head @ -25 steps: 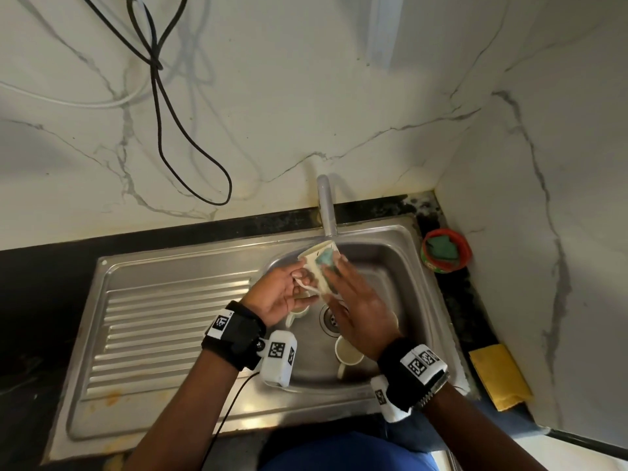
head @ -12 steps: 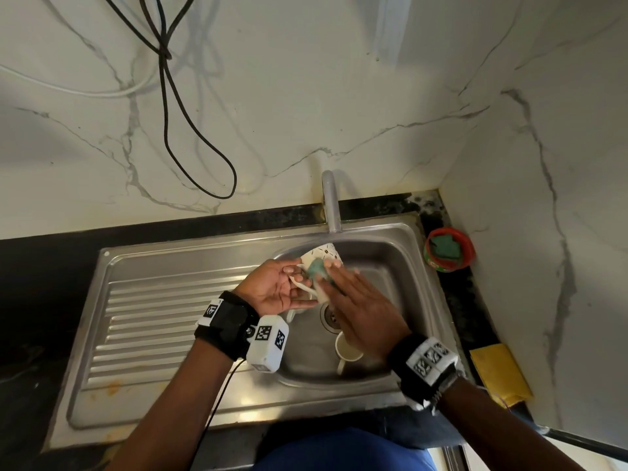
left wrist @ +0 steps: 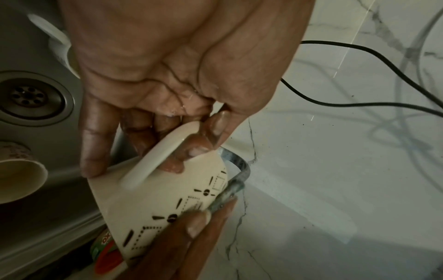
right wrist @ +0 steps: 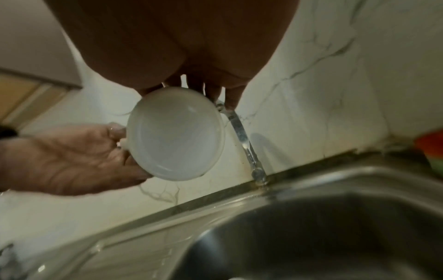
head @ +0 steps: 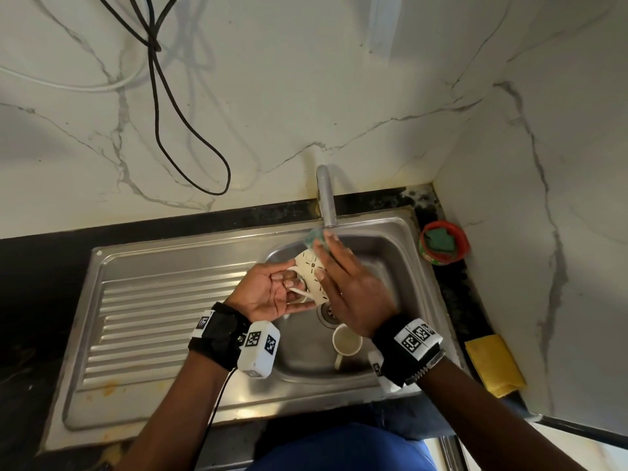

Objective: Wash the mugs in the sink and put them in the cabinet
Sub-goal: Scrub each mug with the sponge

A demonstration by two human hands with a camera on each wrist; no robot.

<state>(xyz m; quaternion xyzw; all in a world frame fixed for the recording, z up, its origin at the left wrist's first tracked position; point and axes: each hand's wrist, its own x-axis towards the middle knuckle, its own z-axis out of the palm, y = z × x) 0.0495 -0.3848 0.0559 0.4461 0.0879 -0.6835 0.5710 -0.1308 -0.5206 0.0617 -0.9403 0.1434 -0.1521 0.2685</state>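
Observation:
Over the sink basin [head: 377, 256] my left hand [head: 272, 290] holds a cream mug [head: 310, 277] with a black dotted pattern, fingers hooked through its handle [left wrist: 153, 157]. The mug lies tilted, its mouth [right wrist: 175, 134] towards the right wrist camera. My right hand [head: 346, 283] lies over the mug's side with straight fingers [left wrist: 203, 225], pressing a green scrub pad [head: 314, 236] against its far end, just below the tap [head: 326, 198]. A second cream mug [head: 346, 343] stands upright on the basin floor near the drain [head: 328, 312]. A third mug [left wrist: 55, 43] sits half hidden under my left hand.
A ribbed draining board [head: 153, 317] fills the sink's left half. A red bowl [head: 458, 253] with a green scrubber stands on the black counter at the right corner, and a yellow cloth [head: 494, 365] lies nearer me. A black cable [head: 190, 130] hangs on the marble wall.
My right hand has slid the scrub pad along the mug's side to its far end under the tap. My left hand keeps its hold on the handle and has turned the mug slightly.

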